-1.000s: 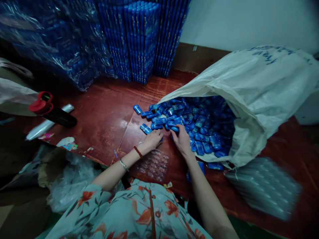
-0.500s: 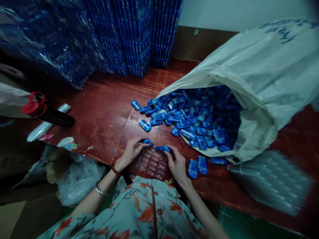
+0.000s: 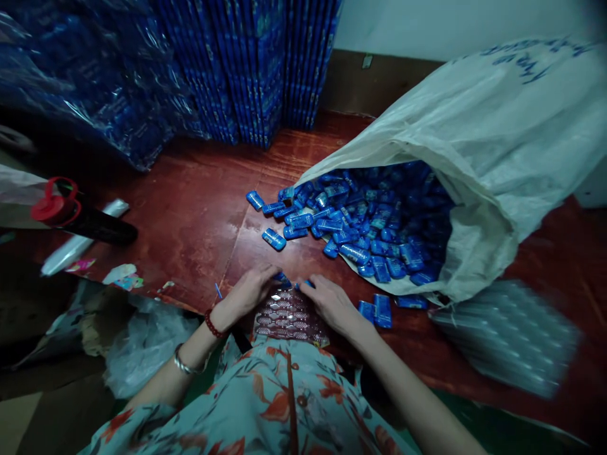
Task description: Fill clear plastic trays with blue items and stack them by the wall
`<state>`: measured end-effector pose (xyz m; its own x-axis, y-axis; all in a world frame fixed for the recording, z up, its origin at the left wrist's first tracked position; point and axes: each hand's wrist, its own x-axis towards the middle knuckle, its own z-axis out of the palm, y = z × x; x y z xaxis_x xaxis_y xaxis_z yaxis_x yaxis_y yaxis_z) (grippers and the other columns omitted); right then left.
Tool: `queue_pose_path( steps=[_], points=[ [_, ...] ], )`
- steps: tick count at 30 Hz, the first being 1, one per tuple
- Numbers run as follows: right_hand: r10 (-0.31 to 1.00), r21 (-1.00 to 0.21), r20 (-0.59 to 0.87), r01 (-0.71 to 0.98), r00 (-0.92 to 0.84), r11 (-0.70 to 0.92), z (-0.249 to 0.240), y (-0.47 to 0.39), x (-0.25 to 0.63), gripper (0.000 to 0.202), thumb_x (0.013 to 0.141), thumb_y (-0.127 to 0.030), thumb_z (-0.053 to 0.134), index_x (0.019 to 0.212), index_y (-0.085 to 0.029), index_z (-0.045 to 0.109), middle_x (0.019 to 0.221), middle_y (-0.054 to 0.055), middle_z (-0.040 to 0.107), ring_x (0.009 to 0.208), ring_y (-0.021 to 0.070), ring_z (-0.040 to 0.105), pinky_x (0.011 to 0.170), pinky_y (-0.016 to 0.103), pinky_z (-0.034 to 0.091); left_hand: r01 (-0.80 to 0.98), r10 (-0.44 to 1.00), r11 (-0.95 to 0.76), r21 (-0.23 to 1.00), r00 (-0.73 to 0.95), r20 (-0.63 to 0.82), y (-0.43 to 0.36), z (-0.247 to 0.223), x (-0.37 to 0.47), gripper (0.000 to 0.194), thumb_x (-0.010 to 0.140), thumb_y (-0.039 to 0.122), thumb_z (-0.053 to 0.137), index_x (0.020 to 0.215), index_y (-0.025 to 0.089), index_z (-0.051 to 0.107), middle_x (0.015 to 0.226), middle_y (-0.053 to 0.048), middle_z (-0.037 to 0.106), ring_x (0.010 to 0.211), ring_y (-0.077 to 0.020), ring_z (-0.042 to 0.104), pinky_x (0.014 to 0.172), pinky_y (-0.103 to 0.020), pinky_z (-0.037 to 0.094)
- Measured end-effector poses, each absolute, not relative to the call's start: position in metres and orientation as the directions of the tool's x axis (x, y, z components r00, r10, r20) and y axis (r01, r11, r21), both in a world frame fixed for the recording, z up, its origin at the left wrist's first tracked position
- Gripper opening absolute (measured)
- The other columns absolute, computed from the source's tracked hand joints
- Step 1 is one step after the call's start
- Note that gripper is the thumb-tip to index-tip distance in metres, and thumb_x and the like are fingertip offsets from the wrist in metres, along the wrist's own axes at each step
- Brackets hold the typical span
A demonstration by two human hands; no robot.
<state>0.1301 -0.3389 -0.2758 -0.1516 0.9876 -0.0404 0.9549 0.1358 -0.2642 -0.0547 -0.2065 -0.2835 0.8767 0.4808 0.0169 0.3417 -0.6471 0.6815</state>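
In the head view, the left hand [image 3: 253, 287] and the right hand [image 3: 332, 303] meet at the far edge of a clear blister tray [image 3: 287, 316], which lies on the red-brown table [image 3: 190, 202] right against the person's shirt [image 3: 265, 398]. The left fingers are closed on one blue pack [image 3: 283, 279]; the right fingertips touch a second pack [image 3: 309, 284], but whether they pinch it or only press on it I cannot tell. The two packs are side by side with a small gap between them

The step in hand looks like seating this pair in the tray's farthest row; the nearer cells that show hold no packs. The next move seems to call for lining each pack up with its cell, a light push, and a clean letting go that doesn't drag the tray

More packs spill in a heap [image 3: 365, 221] from the mouth of a white sack [image 3: 497, 253], and a lone pack [image 3: 274, 239] lies just beyond the left hand

The hands cover the tray's far corners, so the cells there are hidden. The sack's depth is dark, its right end is cut off, and the stacked trays [image 3: 512, 341] below it are blurred
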Motion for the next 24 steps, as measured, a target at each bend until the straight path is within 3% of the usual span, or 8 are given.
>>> queue_pose_path(
  steps=[7,11,15,18,20,24],
  points=[
    [0.964,-0.175,0.222,0.967,-0.144,0.185,-0.303,-0.361,0.11,0.038,0.09,-0.008,0.034,0.121,-0.015,0.055,0.089,0.01,0.058,0.079,0.0185,0.051,0.069,0.028,0.044,0.358,0.368,-0.857,0.37,0.929,-0.045,-0.242,-0.275,-0.056,0.021,0.089,0.01,0.04,0.103,0.016,0.055,0.094,-0.01,0.057,0.085,-0.021,0.051,0.077,-0.034,0.045],
    [0.91,-0.213,0.406,0.961,-0.079,0.178,-0.324,-0.362,0.104,0.039,0.089,-0.007,0.033,0.121,-0.014,0.054,0.09,0.01,0.057,0.081,0.0183,0.051,0.07,0.028,0.046,0.323,0.325,-0.909,0.263,0.945,-0.034,-0.252,-0.282,-0.051,0.026,0.086,0.007,0.042,0.11,0.012,0.052,0.099,-0.012,0.057,0.092,-0.0228,0.051,0.08,-0.036,0.045],
    [0.875,-0.207,0.481,0.964,-0.048,0.167,-0.335,-0.348,0.108,0.04,0.089,-0.006,0.033,0.121,-0.015,0.055,0.089,0.01,0.058,0.08,0.0179,0.052,0.07,0.029,0.047,0.295,0.3,-0.938,0.181,0.954,-0.002,-0.244,-0.288,-0.043,0.03,0.085,0.005,0.043,0.113,0.011,0.052,0.104,-0.013,0.058,0.096,-0.0228,0.052,0.084,-0.036,0.044],
    [0.863,-0.227,0.505,0.964,-0.006,0.14,-0.335,-0.332,0.116,0.035,0.091,-0.011,0.035,0.118,-0.016,0.057,0.087,0.009,0.059,0.079,0.0179,0.054,0.069,0.029,0.047,0.285,0.311,-0.932,0.222,0.946,0.09,-0.221,-0.293,-0.037,0.027,0.088,0.011,0.045,0.114,0.013,0.054,0.105,-0.012,0.06,0.098,-0.0231,0.053,0.084,-0.036,0.044],
    [0.865,-0.284,0.501,0.95,0.032,0.13,-0.331,-0.321,0.123,0.029,0.092,-0.018,0.041,0.114,-0.017,0.06,0.087,0.009,0.06,0.078,0.0177,0.055,0.069,0.029,0.047,0.267,0.341,-0.904,0.334,0.922,0.185,-0.199,-0.298,-0.034,0.027,0.09,0.02,0.047,0.115,0.015,0.054,0.107,-0.01,0.061,0.1,-0.023,0.053,0.085,-0.037,0.044],
    [0.864,-0.494,0.466,0.866,0.191,0.075,-0.318,-0.294,0.142,0.026,0.093,-0.024,0.04,0.103,-0.02,0.064,0.089,0.006,0.063,0.084,0.0175,0.057,0.077,0.031,0.047,0.322,0.574,-0.755,0.572,0.747,0.337,-0.153,-0.307,-0.029,0.03,0.094,0.028,0.039,0.12,0.018,0.052,0.111,-0.009,0.06,0.104,-0.0202,0.053,0.092,-0.037,0.042]
  ],
)
